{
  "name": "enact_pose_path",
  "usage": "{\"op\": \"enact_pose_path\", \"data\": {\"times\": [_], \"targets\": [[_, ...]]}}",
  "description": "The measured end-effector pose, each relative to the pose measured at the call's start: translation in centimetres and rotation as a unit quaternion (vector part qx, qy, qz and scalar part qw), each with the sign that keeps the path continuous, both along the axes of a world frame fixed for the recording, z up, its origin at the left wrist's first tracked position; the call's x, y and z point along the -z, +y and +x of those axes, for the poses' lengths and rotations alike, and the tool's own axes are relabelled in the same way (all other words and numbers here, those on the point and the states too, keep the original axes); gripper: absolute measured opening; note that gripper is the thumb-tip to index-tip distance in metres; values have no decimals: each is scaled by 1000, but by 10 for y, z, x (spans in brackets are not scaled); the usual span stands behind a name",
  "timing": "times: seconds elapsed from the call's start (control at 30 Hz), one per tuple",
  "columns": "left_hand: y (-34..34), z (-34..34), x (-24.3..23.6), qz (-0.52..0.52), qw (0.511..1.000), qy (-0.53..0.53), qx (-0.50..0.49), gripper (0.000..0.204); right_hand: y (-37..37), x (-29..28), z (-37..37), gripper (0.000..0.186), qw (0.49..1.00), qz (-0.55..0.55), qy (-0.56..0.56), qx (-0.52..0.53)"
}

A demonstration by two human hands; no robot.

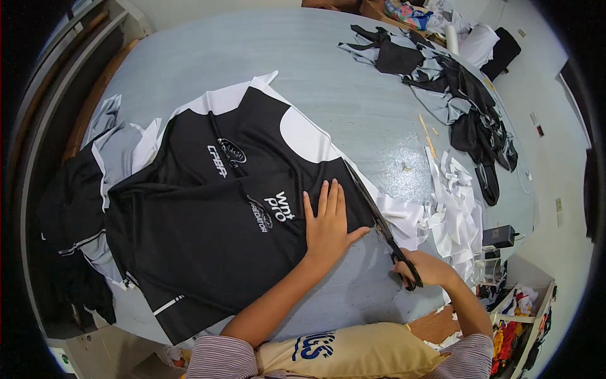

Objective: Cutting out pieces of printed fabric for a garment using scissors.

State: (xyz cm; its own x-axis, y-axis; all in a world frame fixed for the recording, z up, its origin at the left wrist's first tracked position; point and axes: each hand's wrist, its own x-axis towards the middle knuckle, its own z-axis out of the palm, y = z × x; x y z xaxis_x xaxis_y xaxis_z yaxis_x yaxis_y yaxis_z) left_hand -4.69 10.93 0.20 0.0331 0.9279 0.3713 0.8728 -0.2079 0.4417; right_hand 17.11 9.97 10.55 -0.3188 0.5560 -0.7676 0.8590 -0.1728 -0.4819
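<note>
A black printed jersey panel (189, 215) with a white-backed neckline lies flat across the table, white fabric margins showing along its upper edges. My left hand (328, 221) rests spread on the panel's right part, pressing it down, with the fingers pointing away from me. My right hand (423, 268) is closed round the handles of long black scissors (377, 218). Their blades reach up along the panel's right edge, beside the white margin, with the tips near the neckline corner. How far the blades are parted is hard to tell.
White fabric scraps (454, 215) pile up to the right of the scissors. Dark and grey cut pieces (454, 88) lie at the far right. More black fabric (69, 221) hangs over the left table edge. A small black box (499, 236) stands at the right edge, above shelves (524, 309) of coloured cloth.
</note>
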Motion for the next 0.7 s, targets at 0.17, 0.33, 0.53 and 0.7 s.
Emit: {"op": "enact_pose_path", "data": {"times": [0.17,0.33,0.53,0.7], "targets": [[0,0,-1,-4,1000,3,-5,99,-6,1,0,31,999,35,-30,-29],[2,-1,1,9,1000,4,-8,99,-11,11,1,30,991,121,-28,-49],[1,1,1,-1,1000,10,-9,99,-10,-2,-6,32,997,70,-9,10],[1,1,1,-1,1000,0,-8,98,-3,-1,-4,33,999,33,-15,-14]]}}
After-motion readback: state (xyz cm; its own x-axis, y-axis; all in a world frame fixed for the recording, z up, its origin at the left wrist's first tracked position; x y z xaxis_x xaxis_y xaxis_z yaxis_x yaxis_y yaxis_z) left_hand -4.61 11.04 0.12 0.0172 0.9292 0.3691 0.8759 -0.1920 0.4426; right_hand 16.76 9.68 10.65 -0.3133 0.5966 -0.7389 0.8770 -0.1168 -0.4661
